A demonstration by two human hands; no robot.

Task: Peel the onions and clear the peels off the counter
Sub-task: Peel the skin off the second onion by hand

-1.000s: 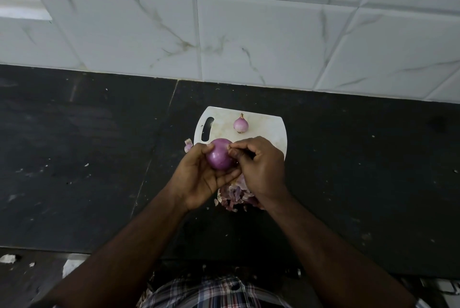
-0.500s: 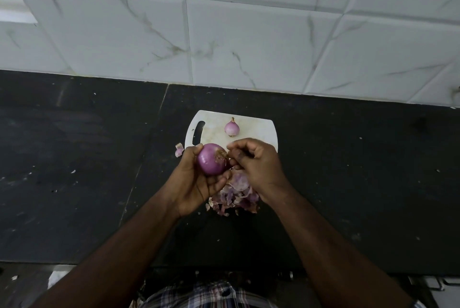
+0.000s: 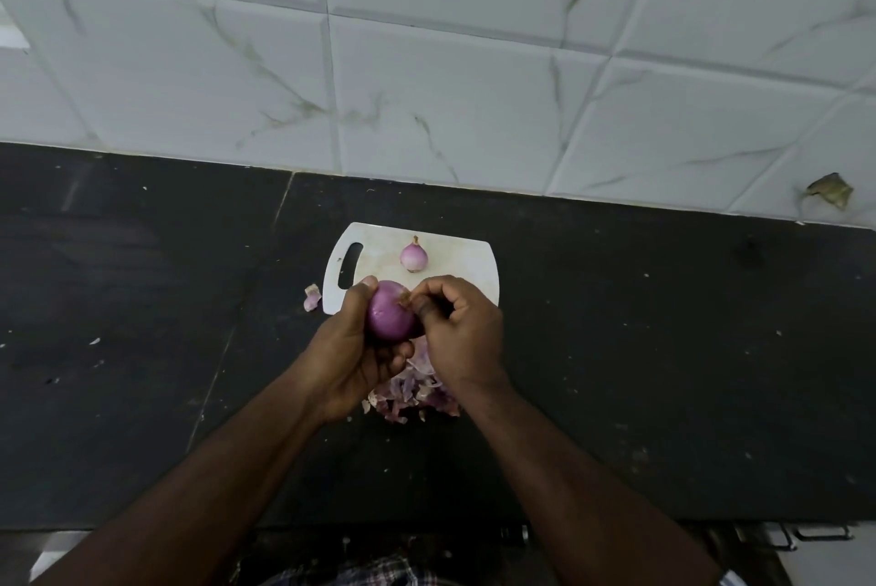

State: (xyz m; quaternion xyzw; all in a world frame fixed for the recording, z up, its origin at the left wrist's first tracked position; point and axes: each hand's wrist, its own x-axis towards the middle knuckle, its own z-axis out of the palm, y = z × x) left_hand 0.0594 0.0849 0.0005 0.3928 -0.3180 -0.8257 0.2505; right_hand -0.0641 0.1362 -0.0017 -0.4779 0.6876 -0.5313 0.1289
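Both hands are working together just above the near edge of the white plastic cutting board (image 3: 455,254). The left hand (image 3: 346,358) is cupping a smooth, round purple onion (image 3: 388,315), its fingers curling up around the left side and underneath. The right hand (image 3: 462,329) is curling in from the right, its fingertips (image 3: 417,301) pinching a dry brownish bit at the top of that onion, so the two hands are nearly touching across it.

Directly beneath the hands, a loose heap of pale purple onion peels (image 3: 412,396) is lying on the dark stone table (image 3: 663,348), partly hidden by the right wrist. Farther back, a small pink-purple onion with a dry tip (image 3: 414,256) is sitting alone on the cutting board, well apart from the hands. A little scrap of onion skin (image 3: 312,298) is resting on the table just beside the board's left edge, near its handle slot. White marbled wall tiles (image 3: 450,88) are rising behind the table, and a brownish patch (image 3: 829,193) is showing on the tiles at the far right.
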